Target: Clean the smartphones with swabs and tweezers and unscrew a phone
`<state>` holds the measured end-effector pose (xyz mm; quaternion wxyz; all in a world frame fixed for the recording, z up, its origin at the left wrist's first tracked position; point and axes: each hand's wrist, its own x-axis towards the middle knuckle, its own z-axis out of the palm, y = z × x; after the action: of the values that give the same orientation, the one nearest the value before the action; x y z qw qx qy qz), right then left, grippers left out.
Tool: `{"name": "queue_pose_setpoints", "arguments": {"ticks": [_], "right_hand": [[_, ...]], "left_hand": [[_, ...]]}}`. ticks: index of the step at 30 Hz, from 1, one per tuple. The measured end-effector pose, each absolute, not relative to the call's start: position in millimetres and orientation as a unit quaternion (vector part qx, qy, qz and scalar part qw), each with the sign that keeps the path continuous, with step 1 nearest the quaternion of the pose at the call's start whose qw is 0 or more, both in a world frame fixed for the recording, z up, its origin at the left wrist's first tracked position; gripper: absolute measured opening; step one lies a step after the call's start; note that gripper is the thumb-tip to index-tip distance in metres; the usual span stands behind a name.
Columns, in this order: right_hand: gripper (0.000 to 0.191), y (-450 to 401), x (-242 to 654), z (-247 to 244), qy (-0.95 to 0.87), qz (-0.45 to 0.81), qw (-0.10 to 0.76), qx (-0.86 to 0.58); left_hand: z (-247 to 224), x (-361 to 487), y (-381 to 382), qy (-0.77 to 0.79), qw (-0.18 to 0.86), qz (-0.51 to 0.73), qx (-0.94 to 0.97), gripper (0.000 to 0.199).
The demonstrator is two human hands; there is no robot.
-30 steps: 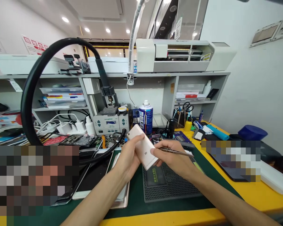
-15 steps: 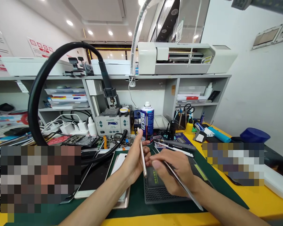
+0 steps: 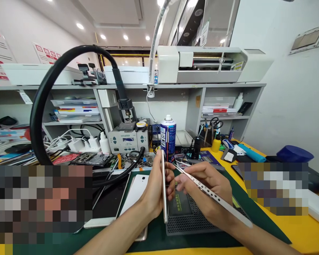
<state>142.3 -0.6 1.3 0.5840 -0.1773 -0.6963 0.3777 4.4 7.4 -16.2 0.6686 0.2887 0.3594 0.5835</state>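
My left hand point(image 3: 156, 187) grips a thin phone point(image 3: 164, 191) turned on edge, so mostly its pale metal side shows. In my right hand point(image 3: 207, 187) are silver tweezers point(image 3: 215, 198) with a row of holes, held between thumb and fingers. Their tips point left, close to the fingertips of my left hand behind the phone; whether they touch anything I cannot tell. Beneath both hands lies a dark perforated pad point(image 3: 191, 226) on a green mat point(image 3: 155, 233).
A white phone point(image 3: 134, 193) and a dark-screened one point(image 3: 110, 200) lie left of my left forearm. Beyond my hands stands a blue spray can point(image 3: 168, 138). A soldering station point(image 3: 127, 141) with a thick black hose point(image 3: 39, 102) is at the back left.
The phone has turned and appears longer and more upright. The tweezers have rotated, showing their holed face, and my right hand has shifted slightly right. The whole view has moved a little.
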Motion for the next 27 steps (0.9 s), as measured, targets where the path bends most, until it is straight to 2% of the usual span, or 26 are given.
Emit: {"name": "queue_pose_setpoints", "arguments": {"ticks": [6,9,14,27], "right_hand": [[0.016,3,146,2,-0.72,0.232,0.627,-0.186],[0.023,0,145,1,-0.731,0.206,0.63,-0.162],[0.027,-4,143,0,-0.723,0.194,0.646,-0.151],[0.019,-2,142,0,-0.709,0.224,0.639,-0.197]], "left_hand": [[-16,12,1,0.399,0.615,0.598,0.323,0.056],[-15,15,-3,0.422,0.541,0.626,0.37,0.051],[-12,13,-5,0.484,0.396,0.651,0.431,0.045],[-12,8,-6,0.535,0.285,0.623,0.495,0.039]]}}
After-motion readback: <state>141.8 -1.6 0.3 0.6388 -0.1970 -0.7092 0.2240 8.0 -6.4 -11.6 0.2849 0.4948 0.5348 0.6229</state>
